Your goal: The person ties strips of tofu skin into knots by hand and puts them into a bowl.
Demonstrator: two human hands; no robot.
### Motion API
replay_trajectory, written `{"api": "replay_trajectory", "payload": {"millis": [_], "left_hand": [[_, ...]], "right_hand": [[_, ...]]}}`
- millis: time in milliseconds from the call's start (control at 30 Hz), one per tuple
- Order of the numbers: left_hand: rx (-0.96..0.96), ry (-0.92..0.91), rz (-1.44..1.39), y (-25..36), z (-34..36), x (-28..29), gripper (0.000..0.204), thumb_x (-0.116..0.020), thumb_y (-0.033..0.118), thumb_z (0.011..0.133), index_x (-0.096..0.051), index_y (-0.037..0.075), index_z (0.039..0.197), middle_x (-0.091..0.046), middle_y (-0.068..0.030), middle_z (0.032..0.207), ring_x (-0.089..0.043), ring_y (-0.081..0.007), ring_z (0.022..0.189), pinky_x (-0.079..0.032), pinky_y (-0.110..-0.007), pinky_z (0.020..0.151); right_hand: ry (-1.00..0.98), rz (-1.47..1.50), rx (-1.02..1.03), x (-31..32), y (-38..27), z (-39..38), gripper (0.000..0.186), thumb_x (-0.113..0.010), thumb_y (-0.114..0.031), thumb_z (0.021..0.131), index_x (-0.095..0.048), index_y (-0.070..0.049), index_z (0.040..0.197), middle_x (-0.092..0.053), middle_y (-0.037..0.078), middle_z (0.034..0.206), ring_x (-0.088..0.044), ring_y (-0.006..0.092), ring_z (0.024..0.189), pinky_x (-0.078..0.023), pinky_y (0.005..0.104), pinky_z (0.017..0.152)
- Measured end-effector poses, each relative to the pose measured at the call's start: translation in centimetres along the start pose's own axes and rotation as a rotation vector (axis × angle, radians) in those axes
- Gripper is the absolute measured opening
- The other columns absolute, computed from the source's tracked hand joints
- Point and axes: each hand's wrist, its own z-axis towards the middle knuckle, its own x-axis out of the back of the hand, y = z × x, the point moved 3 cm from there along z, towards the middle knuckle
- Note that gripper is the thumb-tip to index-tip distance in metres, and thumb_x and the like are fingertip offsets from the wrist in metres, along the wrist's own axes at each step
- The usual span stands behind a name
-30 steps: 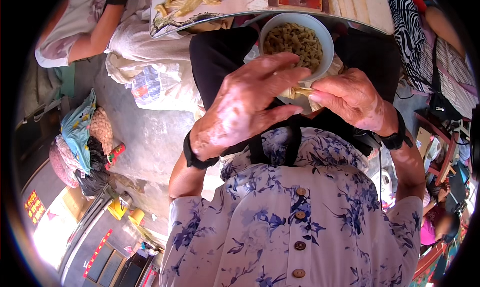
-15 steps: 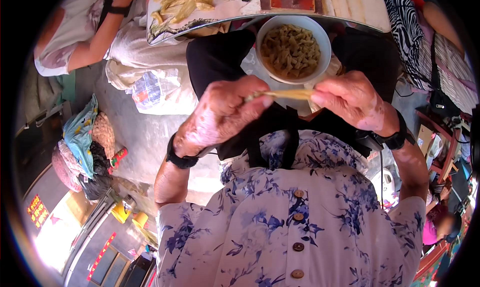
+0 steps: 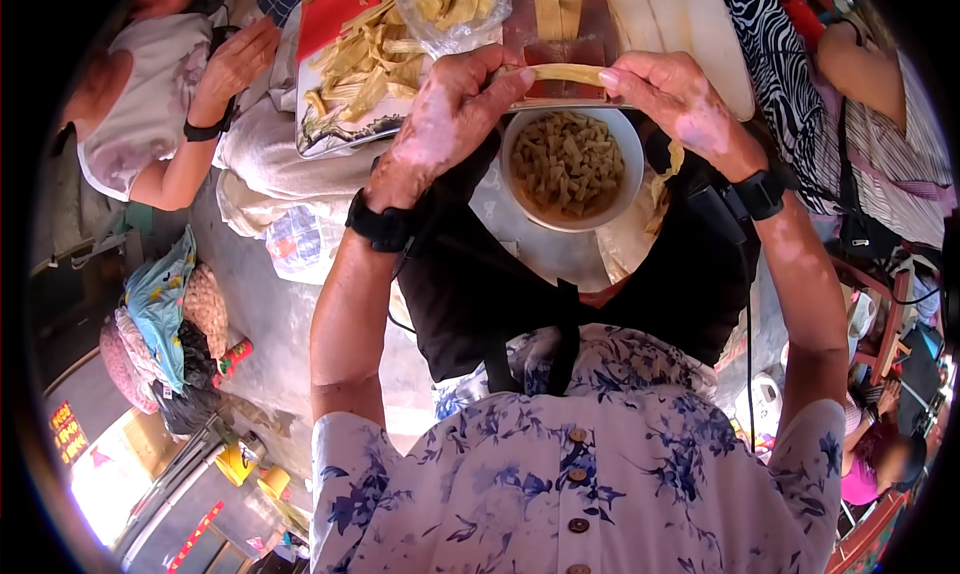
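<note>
A pale yellow, flattened strip stretches level between my two hands. My left hand pinches its left end, and the fingers of my right hand are closed on the other. Beneath them, between my dark-trousered knees, sits a white bowl holding short yellowish pieces. On the raised surface beyond lie loose strips, a clear bag of similar strips, a yellowish block on a reddish rectangle, and a pale board at the right.
Another person's arm and hand are at upper left. At upper right another person sits in zebra-print and striped fabric. Bundles of cloth and bags lie on the floor at left; wooden furniture stands at right.
Both my hands have risen toward the far surface, holding the strip. My left fingers have closed on its end since a second ago. More of the surface, with bag and block, now shows.
</note>
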Motion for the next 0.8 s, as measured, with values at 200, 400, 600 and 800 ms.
{"api": "replay_trajectory", "payload": {"millis": [200,400,600,800], "left_hand": [[-0.006,-0.005,0.002,-1.8,2.6,0.3,0.020,-0.057,0.021,0.091,-0.061,0.002,0.091,-0.046,0.0078,0.067,-0.037,-0.0015,0.062,-0.030,-0.019,0.053],[-0.041,0.057,-0.033,-2.9,3.9,-0.6,0.020,-0.057,0.021,0.090,-0.062,0.002,0.090,-0.050,0.0076,0.069,-0.040,-0.0026,0.062,-0.032,-0.020,0.054],[-0.049,0.167,0.212,-3.1,2.1,-1.1,0.027,-0.057,0.024,0.089,-0.062,-0.002,0.092,-0.050,0.0007,0.061,-0.043,-0.0069,0.059,-0.036,-0.024,0.051],[0.009,-0.044,0.075,-2.3,-1.7,-2.6,0.039,-0.060,0.028,0.089,-0.055,-0.002,0.113,-0.059,-0.0087,0.077,-0.052,-0.0114,0.072,-0.045,-0.026,0.064]], "right_hand": [[-0.005,-0.017,-0.055,0.5,1.8,1.5,0.027,-0.056,-0.023,0.091,-0.061,0.001,0.079,-0.041,0.003,0.054,-0.035,0.0086,0.049,-0.030,0.0270,0.045],[0.002,0.050,-0.119,-0.2,3.8,1.6,0.027,-0.056,-0.024,0.091,-0.059,0.000,0.078,-0.041,0.002,0.055,-0.036,0.0092,0.051,-0.032,0.0274,0.047],[0.081,-0.074,-0.049,-0.9,4.0,-0.7,0.027,-0.054,-0.021,0.091,-0.057,0.002,0.077,-0.039,0.005,0.056,-0.037,0.0089,0.053,-0.033,0.0277,0.048],[0.066,0.057,-0.216,-1.5,-0.2,-5.2,0.029,-0.053,-0.021,0.092,-0.055,0.003,0.076,-0.041,0.006,0.056,-0.038,0.0092,0.052,-0.033,0.0275,0.047]]}}
